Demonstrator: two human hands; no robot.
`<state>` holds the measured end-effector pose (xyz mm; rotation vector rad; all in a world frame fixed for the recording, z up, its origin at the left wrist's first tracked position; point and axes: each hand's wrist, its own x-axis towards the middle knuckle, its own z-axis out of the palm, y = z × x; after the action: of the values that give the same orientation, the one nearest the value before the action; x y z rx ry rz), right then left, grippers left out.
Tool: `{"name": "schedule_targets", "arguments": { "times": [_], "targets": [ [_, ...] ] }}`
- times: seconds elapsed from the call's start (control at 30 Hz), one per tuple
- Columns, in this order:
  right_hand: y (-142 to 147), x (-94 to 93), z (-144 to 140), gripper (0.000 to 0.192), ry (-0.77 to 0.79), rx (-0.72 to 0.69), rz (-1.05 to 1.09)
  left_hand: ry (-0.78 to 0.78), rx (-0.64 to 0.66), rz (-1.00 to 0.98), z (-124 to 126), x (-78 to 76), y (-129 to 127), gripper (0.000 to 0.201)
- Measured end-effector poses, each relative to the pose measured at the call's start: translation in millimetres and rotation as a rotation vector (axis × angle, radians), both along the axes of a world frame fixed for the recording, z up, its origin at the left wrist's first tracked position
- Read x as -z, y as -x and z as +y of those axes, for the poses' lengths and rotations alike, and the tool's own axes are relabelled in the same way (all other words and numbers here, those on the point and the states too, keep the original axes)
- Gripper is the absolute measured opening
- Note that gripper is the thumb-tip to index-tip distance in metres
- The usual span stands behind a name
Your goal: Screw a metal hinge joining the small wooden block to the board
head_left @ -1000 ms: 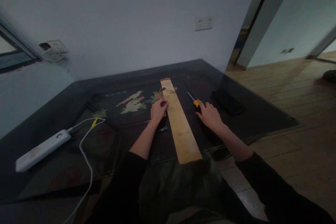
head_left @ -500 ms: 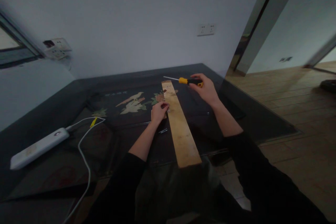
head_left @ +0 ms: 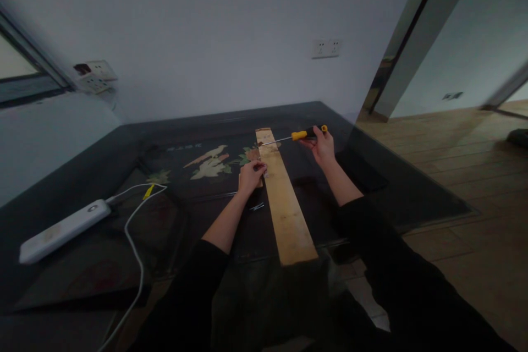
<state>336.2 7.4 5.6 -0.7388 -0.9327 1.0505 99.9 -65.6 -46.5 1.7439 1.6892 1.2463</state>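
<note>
**Two hands at a wooden plank, one holding a screwdriver**

A long, flat plank (head_left: 282, 198) of pale, bare wood lies lengthwise on a dark, glossy desk (head_left: 412, 192), its near end overhanging the desk's front edge. The desk top carries an inlaid picture of pale birds and leaves. The left hand (head_left: 251, 175) rests at the plank's left edge, its fingers pinched together on something too small to make out. The right hand (head_left: 320, 144) is raised beyond the plank's far right side, fingers wrapped around the yellow and black handle of a screwdriver (head_left: 293, 136). Its thin metal shaft points left, the tip over the plank's far end. Left of the plank, a smooth white oblong power bank (head_left: 61, 231) lies with a white cable (head_left: 134, 256) curling away. Both sleeves are black.
</note>
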Motion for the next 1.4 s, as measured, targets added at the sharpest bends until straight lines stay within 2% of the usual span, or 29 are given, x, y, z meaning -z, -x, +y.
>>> {"name": "schedule_targets", "arguments": {
  "times": [0.17,0.37,0.67,0.8,0.97,1.13,1.23,1.4],
  "targets": [
    [2,2.0,-1,0.052,0.006,0.08,-0.109,0.012,-0.007,0.004,4,6.3,2,0.011],
    [5,0.6,-8,0.058,-0.028,0.03,-0.237,0.042,-0.033,0.034,7,10.9,4,0.015],
    [2,2.9,-6,0.058,-0.043,0.027,-0.249,0.024,-0.027,0.038,4,6.4,2,0.012],
    [3,-2.7,-10,0.056,-0.061,0.01,-0.275,0.036,-0.039,0.036,3,4.4,1,0.013],
    [6,-32.0,-19,0.051,-0.174,-0.059,-0.44,0.033,-0.047,0.022,3,3.9,1,0.013],
    [23,-81.5,-26,0.037,-0.329,-0.276,-0.702,0.034,-0.054,0.018,4,6.1,3,0.014],
    [40,-111.0,-28,0.031,-0.348,-0.437,-0.89,0.033,-0.043,0.018,4,8.3,5,0.014],
    [63,-141.0,-25,0.031,-0.378,-0.602,-1.098,0.049,-0.052,0.018,4,9.1,5,0.014]
  ]
}}
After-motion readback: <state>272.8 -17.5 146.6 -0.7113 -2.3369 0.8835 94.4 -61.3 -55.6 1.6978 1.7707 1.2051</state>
